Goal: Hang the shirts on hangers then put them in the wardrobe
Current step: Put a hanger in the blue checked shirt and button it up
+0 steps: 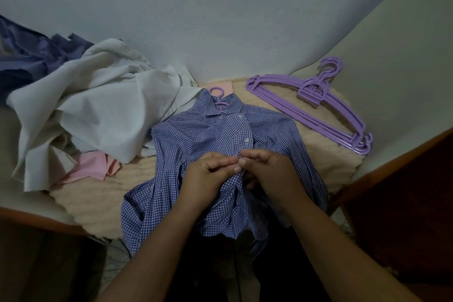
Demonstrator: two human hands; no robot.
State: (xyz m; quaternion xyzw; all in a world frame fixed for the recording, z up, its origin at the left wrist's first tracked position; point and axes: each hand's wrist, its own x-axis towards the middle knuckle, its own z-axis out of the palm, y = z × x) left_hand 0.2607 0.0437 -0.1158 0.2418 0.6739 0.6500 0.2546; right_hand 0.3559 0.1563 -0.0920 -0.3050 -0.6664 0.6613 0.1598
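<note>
Far left of my hands lies one heap of white, pink and blue shirts [81, 110]. My left hand [208, 176] and right hand [267, 169] both pinch the placket of one blue gingham shirt [220, 135], its purple hanger [219, 98] beyond my fingers. Right: one stack of purple hangers [316, 103].

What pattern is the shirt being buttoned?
Blue-and-white gingham check on the shirt, in the head view.

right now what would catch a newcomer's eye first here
At centre, both hands, left hand and right hand, pinch the front of a checked shirt that lies on a hanger. To the right lies a stack of purple hangers; to the left, a heap of clothes.
</note>
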